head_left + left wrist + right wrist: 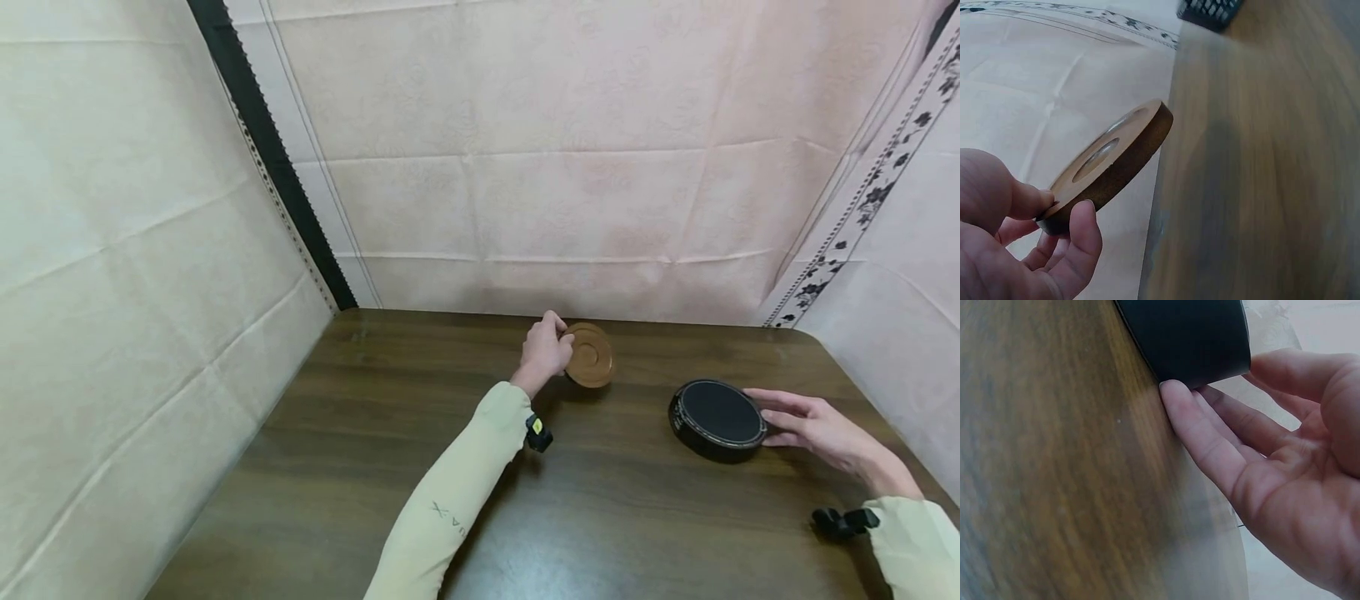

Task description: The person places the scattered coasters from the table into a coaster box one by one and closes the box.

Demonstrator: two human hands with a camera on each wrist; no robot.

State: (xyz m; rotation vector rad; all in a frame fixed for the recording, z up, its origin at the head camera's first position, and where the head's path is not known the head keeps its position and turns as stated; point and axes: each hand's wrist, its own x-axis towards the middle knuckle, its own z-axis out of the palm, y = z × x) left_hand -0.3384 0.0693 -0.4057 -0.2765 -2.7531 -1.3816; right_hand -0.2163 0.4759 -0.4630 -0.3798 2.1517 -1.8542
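My left hand (546, 346) pinches a round brown wooden coaster (590, 356) by its edge, near the table's back edge. In the left wrist view the coaster (1110, 159) is held tilted, with ringed grooves on its face and the thumb and fingers on its rim. On the right, a round black case (717, 421) with a pale line around its top stands on the table. My right hand (817, 429) holds the case's right side with thumb and fingertips. The right wrist view shows the fingers at the smooth dark wall (1191, 344); its far side is hidden.
A brown wood-grain table (360, 450) lies under both hands. Pale creased cloth (562, 167) hangs behind it and on both sides. A dark strip (277, 158) runs down the left corner, and a floral border (862, 208) down the right one.
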